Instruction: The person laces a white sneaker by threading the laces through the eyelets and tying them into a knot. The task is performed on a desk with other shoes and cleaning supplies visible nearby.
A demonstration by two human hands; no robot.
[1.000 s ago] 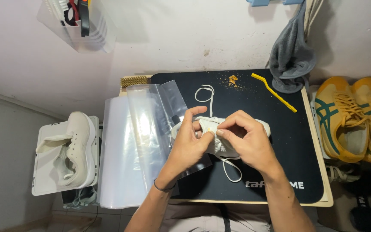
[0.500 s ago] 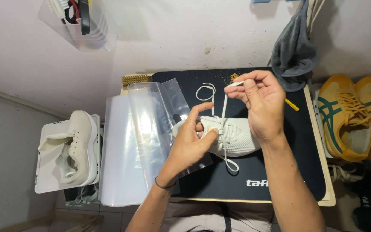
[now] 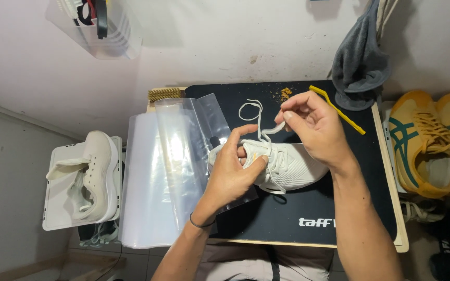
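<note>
White knit sneaker [image 3: 287, 165] lying on the black rubber mat [image 3: 308, 208], being laced.
Left hand [image 3: 233, 169] is gripping the sneaker's tongue area, fingers curled shut around it, while the right hand [image 3: 313, 125] is pinching the flat white shoelace [image 3: 260, 122] above the sneaker. Clear plastic bags [image 3: 178, 156] are lying just left of it, a thin yellow stick [image 3: 338, 110] lying nearby.

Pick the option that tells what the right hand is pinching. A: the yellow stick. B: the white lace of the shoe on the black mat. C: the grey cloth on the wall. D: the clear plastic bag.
B: the right hand pinches the white lace above the white shoe, apart from the yellow stick.
</note>
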